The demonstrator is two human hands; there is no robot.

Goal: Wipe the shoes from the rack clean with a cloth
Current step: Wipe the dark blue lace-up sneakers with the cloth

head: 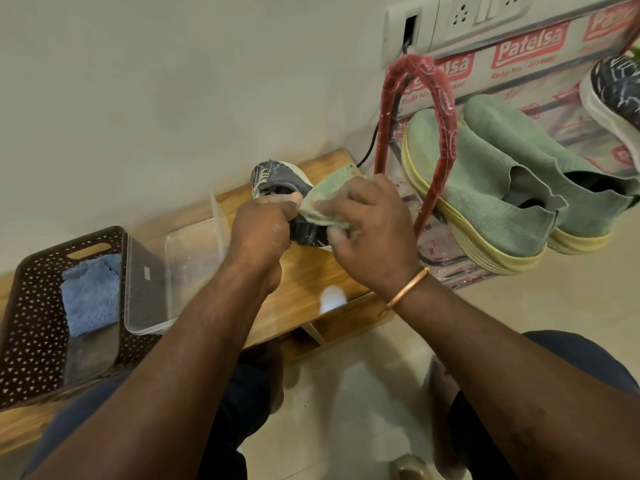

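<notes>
My left hand [261, 225] curls tight round the shoe [280, 178], held over the bench [304, 271]; my right hand [372, 237] pinches the cloth [327, 199] against its side. It seems light, its canvas soft — I'd grip by the stiffer sole, not the upper.

Low wooden bench [304, 271] against the wall — brown perforated basket [31, 323] at its left end, clear plastic box [194, 244] just beside it. Right of the bench, red-framed shoe rack [446, 133] holds a pair of green shoes [485, 202] — a dark patterned shoe [616, 88] higher up. Pale tiled floor [363, 393] below.
</notes>
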